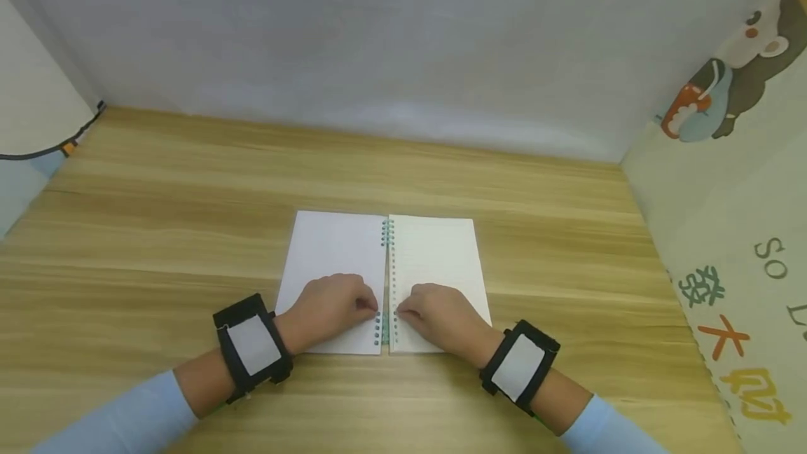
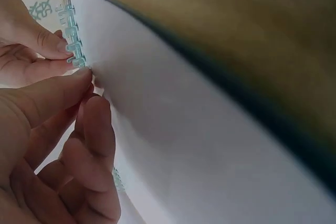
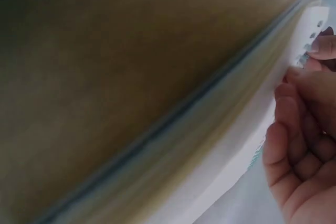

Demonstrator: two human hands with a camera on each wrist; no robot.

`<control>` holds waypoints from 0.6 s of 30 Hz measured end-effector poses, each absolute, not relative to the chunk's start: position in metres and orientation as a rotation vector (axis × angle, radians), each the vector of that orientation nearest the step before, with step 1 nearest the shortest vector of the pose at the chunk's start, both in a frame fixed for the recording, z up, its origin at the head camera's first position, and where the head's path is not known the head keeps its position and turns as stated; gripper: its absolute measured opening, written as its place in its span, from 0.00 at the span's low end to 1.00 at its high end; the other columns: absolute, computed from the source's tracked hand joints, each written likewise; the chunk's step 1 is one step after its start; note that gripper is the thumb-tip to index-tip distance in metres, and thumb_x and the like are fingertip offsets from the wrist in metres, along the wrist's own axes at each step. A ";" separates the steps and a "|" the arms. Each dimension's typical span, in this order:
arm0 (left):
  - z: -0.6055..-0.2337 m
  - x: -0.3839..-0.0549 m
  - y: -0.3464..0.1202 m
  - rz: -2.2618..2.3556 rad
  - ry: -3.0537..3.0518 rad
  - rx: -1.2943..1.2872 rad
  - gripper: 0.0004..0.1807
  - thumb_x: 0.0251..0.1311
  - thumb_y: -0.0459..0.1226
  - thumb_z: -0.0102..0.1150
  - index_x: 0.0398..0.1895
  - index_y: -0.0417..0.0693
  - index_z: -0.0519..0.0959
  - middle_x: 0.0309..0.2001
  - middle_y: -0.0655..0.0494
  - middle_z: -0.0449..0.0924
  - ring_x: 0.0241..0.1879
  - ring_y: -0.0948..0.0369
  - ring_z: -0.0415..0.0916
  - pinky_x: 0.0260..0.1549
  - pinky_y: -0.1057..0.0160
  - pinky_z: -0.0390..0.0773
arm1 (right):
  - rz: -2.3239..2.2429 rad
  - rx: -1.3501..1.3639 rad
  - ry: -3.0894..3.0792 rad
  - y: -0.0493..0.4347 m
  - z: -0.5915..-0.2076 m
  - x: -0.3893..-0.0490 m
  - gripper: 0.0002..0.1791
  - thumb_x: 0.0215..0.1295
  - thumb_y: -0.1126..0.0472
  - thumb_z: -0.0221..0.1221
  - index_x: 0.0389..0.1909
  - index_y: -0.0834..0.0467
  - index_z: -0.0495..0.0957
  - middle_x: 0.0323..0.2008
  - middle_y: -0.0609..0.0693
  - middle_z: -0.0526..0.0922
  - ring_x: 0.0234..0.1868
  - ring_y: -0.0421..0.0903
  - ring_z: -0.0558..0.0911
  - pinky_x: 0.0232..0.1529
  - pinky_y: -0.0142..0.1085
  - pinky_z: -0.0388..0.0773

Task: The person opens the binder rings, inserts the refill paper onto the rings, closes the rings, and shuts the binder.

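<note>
A loose-leaf notebook [image 1: 340, 244] lies spread open on the table, a blank white side at the left and a faintly lined page [image 1: 431, 251] at the right. Teal binding rings [image 1: 387, 233] run along the middle, seen up close in the left wrist view. My left hand [image 1: 334, 303] pinches the inner edge of the left side, thumb and forefinger at the rings. Opposite it, my right hand [image 1: 441, 314] pinches the punched inner edge of the right side, where holes [image 3: 313, 35] show. A narrow gap parts the two sides between the fingertips. The fingertips hide some of the rings.
The wood-grain table [image 1: 189, 216] stretches around the notebook. A pale wall covering [image 1: 378, 54] rises behind it. At the right stands a panel with cartoon prints and lettering [image 1: 725, 338]. A black cable [image 1: 38, 155] hangs at the far left.
</note>
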State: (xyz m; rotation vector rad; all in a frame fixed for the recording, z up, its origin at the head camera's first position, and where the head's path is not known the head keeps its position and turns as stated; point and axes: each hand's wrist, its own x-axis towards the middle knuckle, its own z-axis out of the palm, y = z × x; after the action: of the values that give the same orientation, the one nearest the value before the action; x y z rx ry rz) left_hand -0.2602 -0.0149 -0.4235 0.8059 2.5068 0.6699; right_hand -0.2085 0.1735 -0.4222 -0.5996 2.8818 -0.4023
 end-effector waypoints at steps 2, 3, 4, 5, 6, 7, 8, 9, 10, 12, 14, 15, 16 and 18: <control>-0.424 -0.260 -0.015 0.678 2.509 0.808 0.03 0.52 0.38 0.66 0.31 0.53 0.85 0.31 0.63 0.82 0.35 0.65 0.79 0.34 0.64 0.77 | -0.392 -0.599 2.875 0.172 -0.422 -0.209 0.07 0.63 0.59 0.59 0.36 0.54 0.85 0.24 0.42 0.80 0.23 0.33 0.70 0.28 0.26 0.71; -0.424 -0.259 -0.016 0.682 2.511 0.809 0.03 0.52 0.37 0.66 0.31 0.53 0.85 0.31 0.63 0.82 0.35 0.65 0.79 0.34 0.64 0.77 | -0.384 -0.602 2.873 0.172 -0.421 -0.209 0.07 0.63 0.59 0.59 0.36 0.54 0.85 0.24 0.42 0.80 0.24 0.34 0.71 0.28 0.26 0.71; -0.424 -0.259 -0.016 0.686 2.510 0.806 0.03 0.52 0.37 0.66 0.31 0.52 0.85 0.31 0.62 0.82 0.35 0.65 0.79 0.35 0.64 0.77 | -0.376 -0.610 2.873 0.171 -0.421 -0.209 0.07 0.63 0.59 0.58 0.37 0.54 0.85 0.24 0.42 0.80 0.24 0.34 0.71 0.29 0.26 0.71; -0.423 -0.259 -0.016 0.690 2.510 0.800 0.03 0.52 0.37 0.66 0.31 0.52 0.85 0.31 0.62 0.82 0.35 0.65 0.79 0.35 0.63 0.77 | -0.366 -0.619 2.874 0.171 -0.421 -0.209 0.07 0.63 0.59 0.58 0.37 0.54 0.85 0.24 0.42 0.79 0.24 0.34 0.71 0.29 0.26 0.72; -0.423 -0.259 -0.016 0.691 2.509 0.795 0.03 0.53 0.37 0.65 0.31 0.52 0.85 0.31 0.62 0.82 0.35 0.65 0.79 0.35 0.63 0.77 | -0.354 -0.630 2.878 0.170 -0.420 -0.210 0.07 0.63 0.59 0.58 0.36 0.54 0.85 0.24 0.42 0.79 0.24 0.34 0.71 0.29 0.26 0.72; -0.422 -0.259 -0.016 0.692 2.508 0.792 0.03 0.53 0.37 0.65 0.31 0.52 0.85 0.31 0.62 0.82 0.35 0.65 0.79 0.36 0.63 0.77 | -0.342 -0.643 2.883 0.170 -0.420 -0.210 0.07 0.63 0.59 0.58 0.36 0.54 0.85 0.24 0.42 0.79 0.24 0.34 0.71 0.29 0.27 0.72; -0.422 -0.259 -0.016 0.693 2.507 0.792 0.03 0.53 0.37 0.65 0.32 0.52 0.85 0.31 0.62 0.82 0.35 0.65 0.79 0.36 0.63 0.77 | -0.331 -0.655 2.889 0.169 -0.419 -0.210 0.07 0.63 0.59 0.58 0.36 0.54 0.84 0.24 0.42 0.79 0.24 0.34 0.71 0.29 0.26 0.72; -0.422 -0.259 -0.016 0.696 2.504 0.795 0.03 0.53 0.37 0.65 0.32 0.52 0.84 0.31 0.62 0.82 0.35 0.65 0.79 0.36 0.64 0.77 | -0.325 -0.668 2.894 0.169 -0.419 -0.211 0.07 0.63 0.59 0.58 0.36 0.53 0.84 0.23 0.42 0.79 0.24 0.34 0.71 0.29 0.26 0.72; -0.421 -0.259 -0.016 0.698 2.499 0.802 0.03 0.53 0.37 0.65 0.32 0.52 0.84 0.31 0.62 0.82 0.35 0.65 0.78 0.35 0.64 0.77 | -0.322 -0.679 2.899 0.168 -0.419 -0.211 0.07 0.63 0.59 0.58 0.36 0.53 0.84 0.23 0.42 0.79 0.23 0.34 0.70 0.28 0.26 0.71; -0.421 -0.259 -0.016 0.705 2.492 0.817 0.04 0.54 0.37 0.64 0.32 0.52 0.85 0.31 0.62 0.82 0.34 0.65 0.78 0.35 0.64 0.77 | -0.322 -0.696 2.903 0.168 -0.419 -0.211 0.07 0.64 0.59 0.57 0.36 0.53 0.84 0.23 0.42 0.79 0.23 0.34 0.70 0.27 0.26 0.71; -0.421 -0.260 -0.016 0.707 2.486 0.823 0.04 0.54 0.37 0.64 0.33 0.53 0.85 0.31 0.62 0.82 0.34 0.66 0.78 0.34 0.65 0.77 | -0.327 -0.696 2.900 0.167 -0.419 -0.211 0.07 0.64 0.59 0.57 0.37 0.53 0.84 0.24 0.42 0.79 0.23 0.34 0.70 0.27 0.26 0.70; -0.421 -0.260 -0.016 0.707 2.484 0.821 0.04 0.54 0.37 0.64 0.33 0.53 0.85 0.31 0.62 0.82 0.35 0.66 0.78 0.35 0.64 0.77 | -0.327 -0.690 2.897 0.167 -0.419 -0.211 0.07 0.64 0.59 0.57 0.37 0.53 0.84 0.24 0.42 0.79 0.23 0.34 0.70 0.27 0.26 0.70; -0.421 -0.260 -0.016 0.705 2.484 0.817 0.04 0.54 0.37 0.65 0.33 0.53 0.85 0.31 0.63 0.82 0.35 0.66 0.78 0.35 0.64 0.77 | -0.325 -0.680 2.894 0.167 -0.419 -0.211 0.08 0.64 0.59 0.57 0.37 0.53 0.84 0.24 0.42 0.80 0.23 0.34 0.70 0.27 0.26 0.70; -0.421 -0.261 -0.017 0.707 2.485 0.822 0.04 0.54 0.37 0.65 0.33 0.53 0.84 0.31 0.63 0.81 0.35 0.66 0.78 0.35 0.65 0.76 | -0.322 -0.657 2.887 0.167 -0.420 -0.210 0.08 0.64 0.59 0.57 0.37 0.53 0.84 0.25 0.42 0.80 0.23 0.34 0.70 0.28 0.26 0.71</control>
State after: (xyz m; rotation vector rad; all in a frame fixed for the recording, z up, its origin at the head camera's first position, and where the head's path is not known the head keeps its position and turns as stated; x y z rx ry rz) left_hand -0.2608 -0.0166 -0.4215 0.8221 2.4846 0.7073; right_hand -0.2105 0.1670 -0.4198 -0.6572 2.8871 -0.3221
